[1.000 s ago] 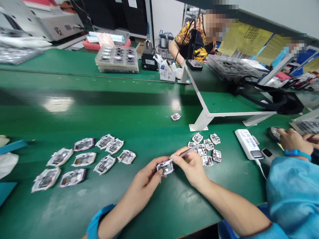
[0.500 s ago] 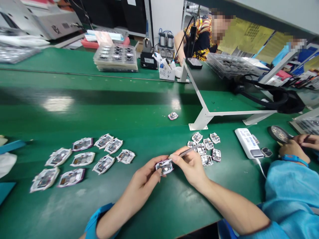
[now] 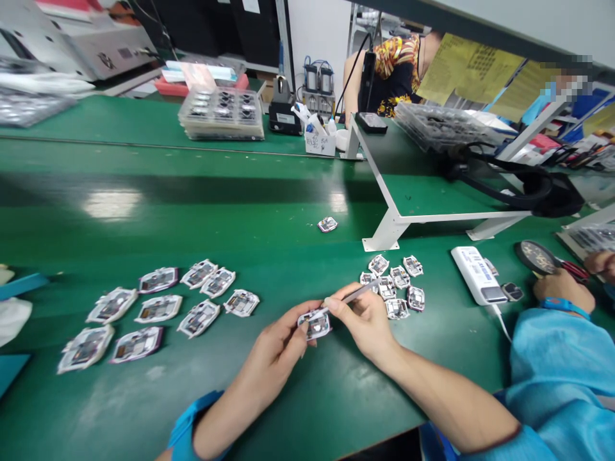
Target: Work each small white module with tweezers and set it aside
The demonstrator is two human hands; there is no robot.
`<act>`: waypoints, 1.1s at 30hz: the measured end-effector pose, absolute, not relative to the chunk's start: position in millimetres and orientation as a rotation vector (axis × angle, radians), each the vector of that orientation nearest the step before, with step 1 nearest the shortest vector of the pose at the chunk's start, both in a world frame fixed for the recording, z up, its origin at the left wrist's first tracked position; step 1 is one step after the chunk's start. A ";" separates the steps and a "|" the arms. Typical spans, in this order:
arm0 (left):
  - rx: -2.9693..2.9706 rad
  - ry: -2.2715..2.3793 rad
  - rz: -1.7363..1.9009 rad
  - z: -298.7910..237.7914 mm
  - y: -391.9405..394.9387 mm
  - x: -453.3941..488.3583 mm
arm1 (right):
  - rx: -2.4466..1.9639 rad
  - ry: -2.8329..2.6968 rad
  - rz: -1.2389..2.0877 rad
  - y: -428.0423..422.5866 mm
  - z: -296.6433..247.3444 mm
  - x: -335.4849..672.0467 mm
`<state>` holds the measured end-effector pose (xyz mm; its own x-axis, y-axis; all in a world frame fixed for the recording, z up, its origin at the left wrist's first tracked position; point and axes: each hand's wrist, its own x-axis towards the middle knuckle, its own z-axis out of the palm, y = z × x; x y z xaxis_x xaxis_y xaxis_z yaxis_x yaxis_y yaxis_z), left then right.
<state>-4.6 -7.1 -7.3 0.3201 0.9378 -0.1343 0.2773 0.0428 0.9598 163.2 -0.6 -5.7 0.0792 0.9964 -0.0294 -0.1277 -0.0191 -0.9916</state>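
My left hand [image 3: 276,349] grips a small white-rimmed watch housing [image 3: 318,326] by its left edge, thumb on top, with circuit parts facing up. In my right hand [image 3: 362,320] is a slim grey pair of tweezers [image 3: 355,294], pinched between thumb and fingers. Their tip reaches the upper left of the housing; exactly what it touches is too small to tell. To the left lie several similar housings [image 3: 158,308] in loose rows. A tighter cluster of housings [image 3: 397,308] sits just beyond my right hand, and a single housing [image 3: 327,224] rests farther back.
A white shelf leg [image 3: 384,234] stands behind the right cluster, under a raised green shelf [image 3: 432,195]. Right of it lie a white cabled device [image 3: 478,275] and a round dish [image 3: 535,257]. A co-worker's hand [image 3: 564,291] is beside the dish. Stacked clear trays [image 3: 221,115] stand at the back.
My hands hold nearly the same pose on the housing and tweezers. The view has shifted slightly. At the right, the co-worker's hands have moved apart, and red-handled scissors now show between them.
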 end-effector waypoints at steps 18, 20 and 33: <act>1.255 1.127 0.786 -3.8 0.1 -4.9 | -1.111 -1.054 1.024 -4.9 -4.1 169.9; 1.324 1.145 0.779 -1.4 0.0 -9.3 | -1.099 -1.059 1.010 -5.2 -5.1 171.0; 1.815 2.144 0.637 -12.0 -27.6 -145.4 | -1.054 -1.105 1.028 -10.2 -3.3 168.8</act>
<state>-145.4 -27.6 -12.0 -0.1854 0.9792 0.0818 0.8652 0.1232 0.4860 168.8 -10.2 -3.3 0.1482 0.9737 0.1732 -0.1025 0.1893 -0.9765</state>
